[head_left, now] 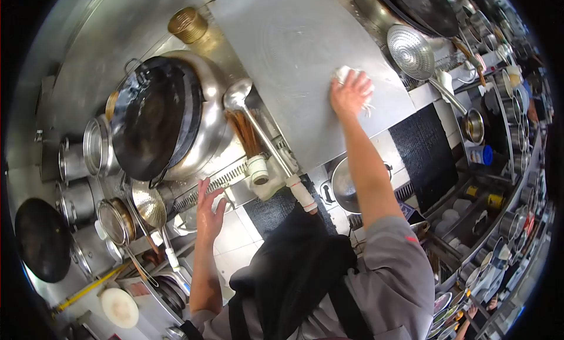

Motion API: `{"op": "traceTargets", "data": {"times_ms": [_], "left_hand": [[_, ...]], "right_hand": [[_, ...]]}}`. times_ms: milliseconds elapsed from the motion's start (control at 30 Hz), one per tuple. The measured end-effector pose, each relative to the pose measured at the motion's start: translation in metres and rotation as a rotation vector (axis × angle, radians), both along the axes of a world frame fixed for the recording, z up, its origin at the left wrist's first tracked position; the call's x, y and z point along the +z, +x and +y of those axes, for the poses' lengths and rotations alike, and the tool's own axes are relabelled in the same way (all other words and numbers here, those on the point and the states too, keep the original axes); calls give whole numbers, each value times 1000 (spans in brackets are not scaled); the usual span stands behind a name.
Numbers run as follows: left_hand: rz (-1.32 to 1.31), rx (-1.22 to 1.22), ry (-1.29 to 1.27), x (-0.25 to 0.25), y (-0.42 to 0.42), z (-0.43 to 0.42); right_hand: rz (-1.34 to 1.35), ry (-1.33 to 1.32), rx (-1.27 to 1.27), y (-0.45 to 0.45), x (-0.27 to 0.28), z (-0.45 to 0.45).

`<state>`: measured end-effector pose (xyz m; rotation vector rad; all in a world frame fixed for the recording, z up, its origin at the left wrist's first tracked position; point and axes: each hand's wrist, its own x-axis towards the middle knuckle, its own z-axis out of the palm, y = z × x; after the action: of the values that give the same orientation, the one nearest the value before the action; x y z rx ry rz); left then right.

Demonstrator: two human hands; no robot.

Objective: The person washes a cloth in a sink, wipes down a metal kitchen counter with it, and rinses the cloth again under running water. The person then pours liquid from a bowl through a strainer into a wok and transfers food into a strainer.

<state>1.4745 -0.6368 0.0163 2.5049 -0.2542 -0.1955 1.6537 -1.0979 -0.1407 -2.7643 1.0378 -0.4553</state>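
My right hand presses a crumpled white cloth flat against the grey metal worktop, toward its right side. The cloth shows beyond the fingertips and below the palm. Faint smears mark the metal surface. My left hand hangs in the air at the lower left with fingers apart and nothing in it. Near it are a long-handled ladle, a bamboo brush with a white-wrapped handle, and a large black wok.
A brass-coloured container stands at the upper left. A perforated strainer lies at the right beside more woks. Pots and another strainer line the left side. Shelves with cookware run along the right. Part of another person's arm shows at the lower right.
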Motion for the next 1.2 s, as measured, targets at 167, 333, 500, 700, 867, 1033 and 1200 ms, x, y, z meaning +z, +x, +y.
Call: {"op": "traceTargets", "data": {"times_ms": [167, 333, 500, 700, 867, 1033, 1200], "left_hand": [[-4, 98, 20, 15, -29, 34], [-47, 315, -33, 13, -92, 89], [-170, 549, -117, 35, -178, 131], [-154, 936, -273, 42, -317, 177], [-323, 1123, -490, 43, -424, 208], [-555, 1341, -775, 30, -559, 282], [-856, 1552, -1000, 42, -667, 347]], "right_hand": [[-39, 58, 900, 29, 1, 87], [-124, 73, 963, -91, 11, 38], [250, -353, 504, -66, -27, -89], [-304, 758, 844, 6, 133, 140], [269, 1689, 1179, -117, 264, 491], [1250, 1794, 1186, -422, 243, 787], [1905, 1644, 1660, -695, 221, 873]]}}
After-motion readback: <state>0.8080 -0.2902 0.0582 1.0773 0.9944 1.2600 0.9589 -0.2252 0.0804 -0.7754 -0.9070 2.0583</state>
